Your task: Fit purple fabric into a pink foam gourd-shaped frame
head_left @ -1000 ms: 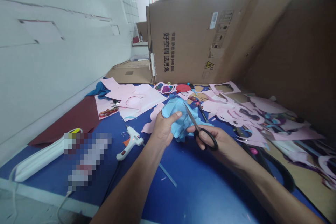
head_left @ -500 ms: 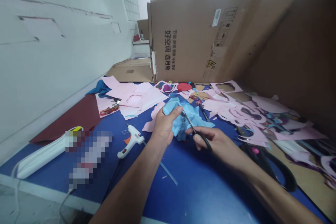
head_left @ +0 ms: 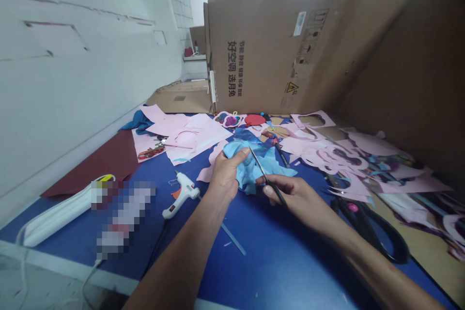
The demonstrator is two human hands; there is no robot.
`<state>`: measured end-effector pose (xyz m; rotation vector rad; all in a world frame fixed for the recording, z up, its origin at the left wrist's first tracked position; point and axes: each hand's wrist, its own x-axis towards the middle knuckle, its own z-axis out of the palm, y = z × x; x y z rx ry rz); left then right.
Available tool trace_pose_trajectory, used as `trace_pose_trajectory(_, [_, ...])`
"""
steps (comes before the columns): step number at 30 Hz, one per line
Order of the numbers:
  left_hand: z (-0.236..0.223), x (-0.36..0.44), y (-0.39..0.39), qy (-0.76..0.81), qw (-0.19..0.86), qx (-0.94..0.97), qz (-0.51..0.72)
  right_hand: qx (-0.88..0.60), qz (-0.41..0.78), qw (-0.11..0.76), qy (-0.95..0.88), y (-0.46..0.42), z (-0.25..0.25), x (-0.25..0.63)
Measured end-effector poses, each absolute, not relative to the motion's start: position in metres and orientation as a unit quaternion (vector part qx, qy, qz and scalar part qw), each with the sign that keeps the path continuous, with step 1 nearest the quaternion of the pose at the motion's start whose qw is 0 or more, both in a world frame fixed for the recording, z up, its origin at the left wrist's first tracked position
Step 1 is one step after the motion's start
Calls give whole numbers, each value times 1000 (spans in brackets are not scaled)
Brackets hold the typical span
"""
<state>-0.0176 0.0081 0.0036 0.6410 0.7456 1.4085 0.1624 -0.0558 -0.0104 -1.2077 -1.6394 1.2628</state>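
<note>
My left hand (head_left: pixel 228 170) pinches a crumpled piece of light blue fabric (head_left: pixel 247 167) near the middle of the table, its thumb lying on top. My right hand (head_left: pixel 290 191) grips a pair of scissors (head_left: pixel 259 163) with black handles, and the blades slant up and left over the blue piece, their tips near my left thumb. Whether the blades touch the material I cannot tell. More of the blue piece (head_left: pixel 278 167) spreads out to the right, beneath the scissors. Left of my left forearm a white glue gun (head_left: pixel 180 196) lies on the blue table.
Pink paper sheets (head_left: pixel 203 131) lie at the back. Cut pink scraps (head_left: pixel 337 157) heap up on the right, beside large black-handled scissors (head_left: pixel 378 230). A maroon sheet (head_left: pixel 98 164) and a white device (head_left: pixel 60 218) are on the left. A tall cardboard box (head_left: pixel 269 58) stands behind.
The scissors have shifted slightly left, and their blades now show more clearly above the blue fabric. My left hand has turned the fabric a little; its grip stays.
</note>
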Motion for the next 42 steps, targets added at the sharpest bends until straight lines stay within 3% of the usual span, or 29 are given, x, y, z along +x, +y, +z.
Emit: trace_pose_trajectory(42, [9,-18,3,336,670,292,594,-483,506,347,-625,-57,-3,166])
